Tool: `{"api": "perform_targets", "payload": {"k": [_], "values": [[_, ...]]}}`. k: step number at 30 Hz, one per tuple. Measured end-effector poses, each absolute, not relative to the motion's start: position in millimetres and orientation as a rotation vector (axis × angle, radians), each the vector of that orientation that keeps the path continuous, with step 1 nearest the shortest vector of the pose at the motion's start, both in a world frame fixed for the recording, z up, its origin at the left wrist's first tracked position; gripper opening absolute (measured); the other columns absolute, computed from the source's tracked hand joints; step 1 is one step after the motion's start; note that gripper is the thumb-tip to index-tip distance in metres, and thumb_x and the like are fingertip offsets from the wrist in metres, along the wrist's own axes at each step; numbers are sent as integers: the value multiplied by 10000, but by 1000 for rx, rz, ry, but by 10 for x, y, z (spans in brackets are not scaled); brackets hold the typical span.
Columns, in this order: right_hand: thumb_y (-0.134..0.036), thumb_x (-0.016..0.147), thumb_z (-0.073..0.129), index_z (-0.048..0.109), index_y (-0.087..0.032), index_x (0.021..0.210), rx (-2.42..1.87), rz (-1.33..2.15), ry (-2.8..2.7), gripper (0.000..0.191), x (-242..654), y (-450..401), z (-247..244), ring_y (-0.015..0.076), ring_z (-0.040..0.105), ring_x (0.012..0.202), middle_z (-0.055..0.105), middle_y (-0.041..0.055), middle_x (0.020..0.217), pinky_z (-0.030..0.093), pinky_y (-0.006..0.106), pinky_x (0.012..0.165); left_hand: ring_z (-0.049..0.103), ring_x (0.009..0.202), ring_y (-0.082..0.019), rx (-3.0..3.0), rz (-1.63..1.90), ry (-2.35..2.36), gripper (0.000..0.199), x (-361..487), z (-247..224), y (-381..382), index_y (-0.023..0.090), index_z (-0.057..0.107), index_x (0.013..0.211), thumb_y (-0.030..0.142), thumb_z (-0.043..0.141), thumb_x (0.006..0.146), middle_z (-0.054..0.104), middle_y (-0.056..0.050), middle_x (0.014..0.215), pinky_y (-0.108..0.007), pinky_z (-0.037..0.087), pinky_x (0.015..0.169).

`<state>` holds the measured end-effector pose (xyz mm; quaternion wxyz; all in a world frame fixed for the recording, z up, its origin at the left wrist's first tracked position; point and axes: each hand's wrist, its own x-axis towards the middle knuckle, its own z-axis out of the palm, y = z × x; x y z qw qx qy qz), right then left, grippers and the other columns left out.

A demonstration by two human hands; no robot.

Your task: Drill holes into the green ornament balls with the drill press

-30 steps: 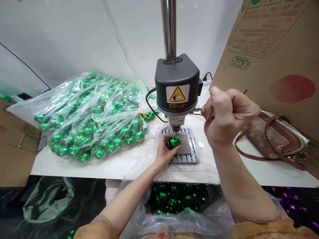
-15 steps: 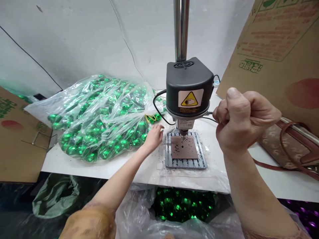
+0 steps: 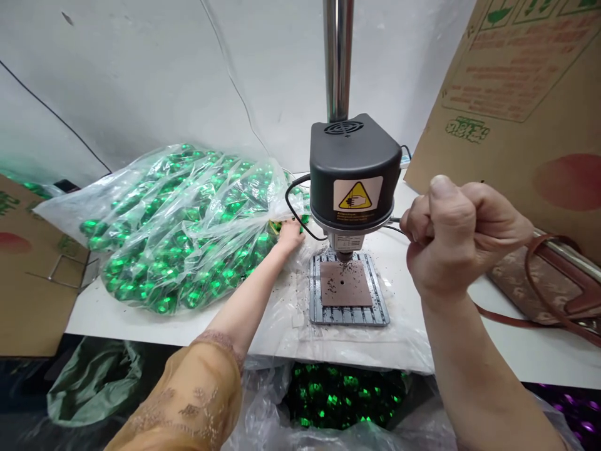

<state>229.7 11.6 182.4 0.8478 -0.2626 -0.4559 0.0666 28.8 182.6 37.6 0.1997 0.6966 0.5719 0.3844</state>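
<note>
Beside the yellow-tied neck of a clear bag of shiny green balls [image 3: 188, 232], my left hand [image 3: 291, 234] reaches among the green balls left of the drill press. Its fingertips are partly hidden, so its grasp is unclear. My right hand [image 3: 451, 235] is closed at the right side of the drill press [image 3: 355, 172], around the end of its lever. Under the chuck, a brown square board [image 3: 350, 294] with a small hole and dark shavings lies on the slotted metal base [image 3: 347, 316].
Below the table edge, an open plastic bag holds more green balls [image 3: 345, 394]. Cardboard boxes stand at the far left [image 3: 28, 294] and right [image 3: 526, 88]. A brown patterned bag [image 3: 530, 282] with a strap lies at the right. A green sack [image 3: 94, 382] is lower left.
My left hand has moved up and slightly left, in among the green balls by the bag's tied neck. My right hand stays closed in nearly the same place. The view has shifted slightly.
</note>
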Motion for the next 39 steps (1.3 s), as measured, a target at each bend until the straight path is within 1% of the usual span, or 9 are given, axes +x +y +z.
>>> {"api": "perform_targets", "payload": {"k": [2, 5, 8, 12, 15, 22, 29, 34, 39], "values": [[-179, 818, 605, 285, -187, 501, -529, 152, -978, 451, 2297, 117, 1826, 44, 337, 365, 304, -79, 414, 205, 260, 408, 613, 1005, -298, 1924, 1057, 1600, 296, 231, 367, 1690, 146, 637, 927, 143, 757, 656, 658, -135, 990, -448, 482, 940], [-162, 822, 591, 265, -187, 525, -503, 177, -998, 443, 2296, 113, 1829, 36, 335, 372, 297, -83, 423, 211, 252, 418, 632, 814, -214, 1721, 1094, 1522, 301, 162, 328, 1356, 153, 607, 933, 262, 758, 697, 640, -78, 888, -377, 539, 776], [-160, 826, 590, 273, -187, 525, -496, 193, -988, 438, 2294, 106, 1827, 32, 334, 377, 297, -83, 426, 217, 250, 422, 618, 720, -149, 1419, 1166, 1303, 416, 175, 266, 960, 166, 580, 1022, 379, 762, 714, 635, -41, 878, -284, 524, 653], [-157, 831, 579, 274, -186, 524, -495, 198, -987, 433, 2291, 106, 1824, 26, 332, 377, 297, -84, 426, 218, 244, 424, 650, 817, -143, 1349, 1177, 1107, 509, 326, 181, 597, 178, 607, 1110, 394, 807, 695, 677, -58, 1000, -291, 525, 772], [-177, 833, 585, 268, -192, 525, -513, 188, -985, 442, 2290, 111, 1821, 28, 317, 370, 283, -87, 420, 215, 251, 420, 661, 911, -177, 1368, 1197, 1043, 507, 430, 120, 511, 179, 621, 1087, 401, 831, 681, 699, -67, 1013, -331, 520, 864], [-235, 885, 558, 229, -199, 560, -573, 130, -1025, 464, 2290, 113, 1798, 31, 312, 391, 258, -74, 455, 242, 247, 437, 652, 1013, -221, 1476, 1107, 1047, 444, 495, 17, 470, 179, 654, 1076, 403, 808, 725, 706, -86, 1074, -390, 487, 967], [-239, 869, 587, 227, -194, 553, -527, 159, -998, 481, 2294, 135, 1774, 27, 314, 402, 232, -73, 479, 230, 252, 449, 624, 1084, -266, 1757, 1068, 1175, 468, 606, 132, 302, 199, 674, 1095, 356, 837, 685, 675, -87, 1120, -415, 495, 964], [-264, 887, 570, 226, -197, 569, -559, 147, -1029, 473, 2305, 128, 1768, 32, 301, 421, 236, -67, 493, 247, 260, 471, 642, 1025, -231, 1761, 1107, 1151, 443, 769, 118, 205, 201, 628, 1125, 314, 799, 733, 675, -67, 1083, -385, 522, 914], [-266, 890, 560, 205, -196, 567, -580, 113, -1051, 485, 2302, 103, 1739, 36, 296, 408, 233, -63, 477, 236, 263, 445, 644, 1043, -232, 1681, 1095, 1110, 488, 826, 13, 203, 200, 587, 1177, 319, 791, 750, 674, -80, 1131, -397, 515, 942]]}}
